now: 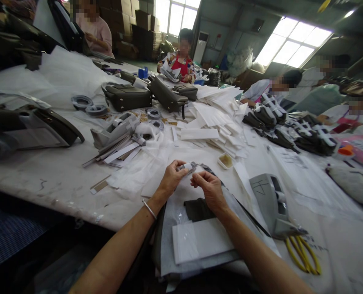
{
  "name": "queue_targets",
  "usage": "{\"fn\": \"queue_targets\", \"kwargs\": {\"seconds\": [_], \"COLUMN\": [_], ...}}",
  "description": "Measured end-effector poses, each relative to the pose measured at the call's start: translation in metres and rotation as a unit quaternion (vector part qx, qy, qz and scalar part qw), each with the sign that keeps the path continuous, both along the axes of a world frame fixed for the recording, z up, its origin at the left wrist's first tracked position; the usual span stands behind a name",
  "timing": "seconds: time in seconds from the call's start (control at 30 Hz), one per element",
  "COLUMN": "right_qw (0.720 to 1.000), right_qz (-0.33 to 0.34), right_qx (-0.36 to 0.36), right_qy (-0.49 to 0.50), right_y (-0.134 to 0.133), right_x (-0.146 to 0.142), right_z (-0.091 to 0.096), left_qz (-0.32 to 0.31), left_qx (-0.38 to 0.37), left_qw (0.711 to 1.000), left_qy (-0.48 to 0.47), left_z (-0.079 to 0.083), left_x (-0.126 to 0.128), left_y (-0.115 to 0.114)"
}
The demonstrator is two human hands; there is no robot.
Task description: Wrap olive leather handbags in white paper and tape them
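My left hand (171,176) is closed on a small grey-and-white piece in clear wrapping (187,166), thumb on its near side. Just to its right, my right hand (210,188) has thumb and forefinger pinched together; what they hold, if anything, is too small to name. Beneath both hands lies a dark olive bag (196,209) at the table's near edge, largely covered by pale lining paper. A folded white sheet (202,240) with clear plastic rests on top of it. My right wrist hides part of the bag.
Right of the bag are a tape dispenser (269,200) and yellow-handled scissors (302,255). A small white dish (225,160) sits ahead. Loose papers (215,114), card strips (120,153) and dark bags (128,97) cover the table (77,179). Several co-workers (181,61) are around it.
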State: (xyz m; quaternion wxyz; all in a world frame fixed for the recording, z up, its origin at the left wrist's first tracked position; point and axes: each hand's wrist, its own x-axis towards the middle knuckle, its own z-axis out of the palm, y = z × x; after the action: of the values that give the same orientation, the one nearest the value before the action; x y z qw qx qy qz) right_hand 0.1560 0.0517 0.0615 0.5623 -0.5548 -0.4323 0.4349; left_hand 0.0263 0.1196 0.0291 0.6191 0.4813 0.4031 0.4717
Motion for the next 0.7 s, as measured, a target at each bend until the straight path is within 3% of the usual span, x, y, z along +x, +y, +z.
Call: {"fn": "queue_targets", "kwargs": {"seconds": [0.2, 0.43, 0.7], "right_qw": [0.999, 0.998, 0.996], "right_qz": [-0.018, -0.048, -0.037], "right_qx": [0.043, -0.047, -0.074], "right_qy": [0.006, -0.011, -0.042], "right_y": [0.004, 0.018, 0.018], "right_x": [0.0, 0.004, 0.004], "right_z": [0.003, -0.021, -0.015], "left_qz": [-0.001, 0.007, 0.011], "left_qx": [0.033, 0.059, 0.049], "left_qw": [0.999, 0.995, 0.996], "left_qy": [0.037, 0.083, 0.071], "left_z": [0.001, 0.002, 0.003], "left_x": [-0.001, -0.001, -0.001], "left_y": [-0.002, -0.003, -0.001]}}
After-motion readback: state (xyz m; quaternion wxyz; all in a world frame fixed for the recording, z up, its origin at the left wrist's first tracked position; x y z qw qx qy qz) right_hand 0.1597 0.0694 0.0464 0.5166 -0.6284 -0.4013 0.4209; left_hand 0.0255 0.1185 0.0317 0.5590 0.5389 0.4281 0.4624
